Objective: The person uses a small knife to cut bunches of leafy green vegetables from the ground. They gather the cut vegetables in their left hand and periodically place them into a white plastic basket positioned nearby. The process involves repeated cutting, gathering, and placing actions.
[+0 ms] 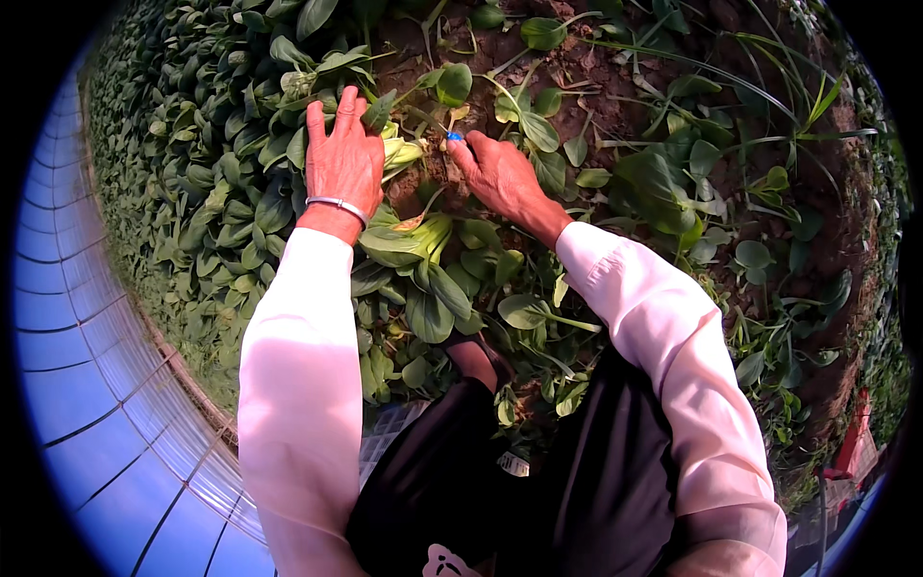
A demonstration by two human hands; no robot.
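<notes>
My left hand (345, 155), back upward and a bracelet at its wrist, lies over a bok choy plant (401, 153). The thumb is hidden beneath, around the plant's side. Pale green stalks show beside the palm, their base pointing right. A small blue-ended tool (453, 136) pokes out of my right hand (497, 169), which is closed around it. Its tip is close to the base of the stalks; I cannot make out a blade. Just below the hands, another bok choy (425, 241) leans over with its leaves toward me.
Dense bok choy (209, 173) fills the left side. Loose leaves (541, 130) are scattered over brown soil (570, 68) on the right. A shoe (497, 357) rests among leaves below, near a pale crate (393, 433). Clear plastic greenhouse sheeting (94, 303) curves along the left edge.
</notes>
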